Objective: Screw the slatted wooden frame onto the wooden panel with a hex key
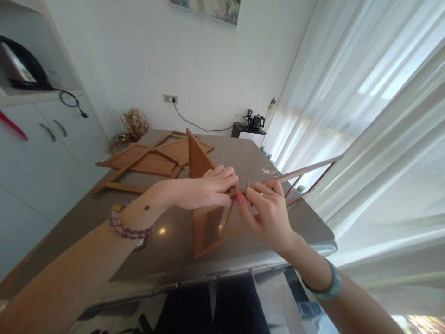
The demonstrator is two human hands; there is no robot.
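An upright wooden frame (203, 229) of brown panels stands near the front of the grey table (167, 241). My left hand (205, 190) lies over its top edge, fingers curled closed on the wood. My right hand (269, 211) is just to the right, fingers pinched on a small metal tool or pin (246, 186) at the joint where a long wooden rail (302, 170) meets the frame. The rail runs out to the right past the table edge.
More flat wooden frames and panels (149, 160) lie at the back left of the table. White cabinets (41, 153) stand left, sheer curtains (365, 130) right. A kettle (257, 121) sits on a small stand by the far wall; a cable hangs from a wall socket (170, 98).
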